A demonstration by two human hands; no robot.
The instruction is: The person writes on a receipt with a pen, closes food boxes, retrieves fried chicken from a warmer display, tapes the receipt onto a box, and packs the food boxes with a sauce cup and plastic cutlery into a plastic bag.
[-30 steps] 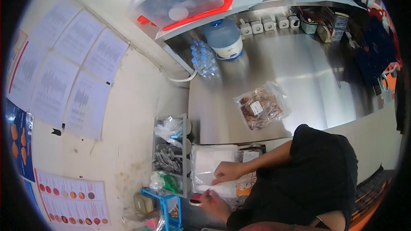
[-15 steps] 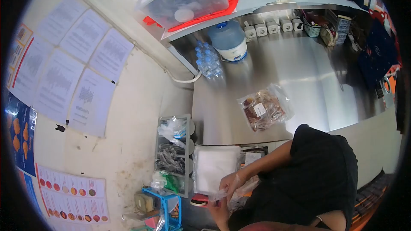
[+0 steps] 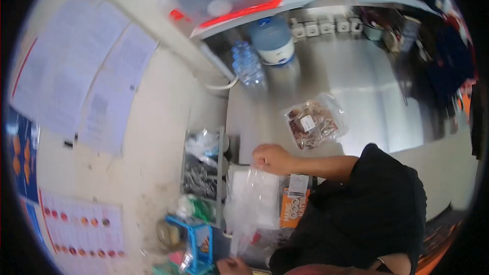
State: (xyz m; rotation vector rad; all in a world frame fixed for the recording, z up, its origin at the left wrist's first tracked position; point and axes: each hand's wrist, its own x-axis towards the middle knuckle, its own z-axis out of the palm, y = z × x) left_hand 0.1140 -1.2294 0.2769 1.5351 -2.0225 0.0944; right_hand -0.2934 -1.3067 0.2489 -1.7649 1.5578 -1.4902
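Note:
My right hand [image 3: 272,159] is closed on the top end of a clear plastic bag [image 3: 247,211], above the near edge of the steel counter. At the bottom of the view, my left hand [image 3: 234,266] is partly cut off, its fingers closed at the bag's lower end. The bag hangs stretched between both hands, over a stack of white sheets or bags [image 3: 262,193] in clear wrap. A sealed clear pack of reddish-brown food [image 3: 321,130] with a white label lies on the counter, apart from my hands.
The steel counter [image 3: 356,71] holds a large water jug [image 3: 275,46] and small bottles [image 3: 248,66]. A grey rack [image 3: 221,173] of plastic bags and a blue basket [image 3: 191,224] stand by the wall. An orange printed box [image 3: 289,214] lies beside the white stack.
My right hand has moved up toward the counter and my left hand down, so they are farther apart. The clear bag is now stretched out between them. The view has shifted slightly and blurred.

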